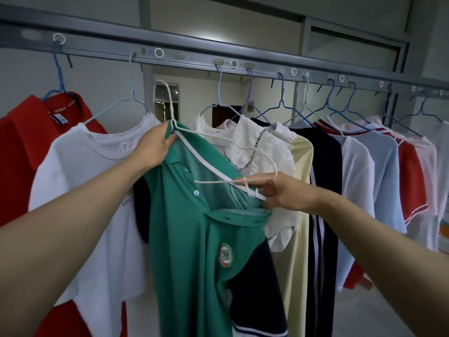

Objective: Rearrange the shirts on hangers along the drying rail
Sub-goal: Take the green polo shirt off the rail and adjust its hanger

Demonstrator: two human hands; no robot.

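Green polo shirt with navy sleeves and a round chest badge hangs on a white hanger, held off the rail in front of the row of garments. The hanger's hook is free of the rail and points up into the gap between the white T-shirt and the lace blouse.

Left hand: fingers closed around the neck of the hanger together with the shirt's collar.

Right hand: fingers pinching the far arm of the hanger, where the open placket sags below it. The hanger is tilted, high on the left and low on the right.

On the rail, left to right: a red polo shirt, the white T-shirt, the lace blouse, a cream shirt, a navy top with white stripes, then pale blue, white and red garments packed close together on blue hangers.
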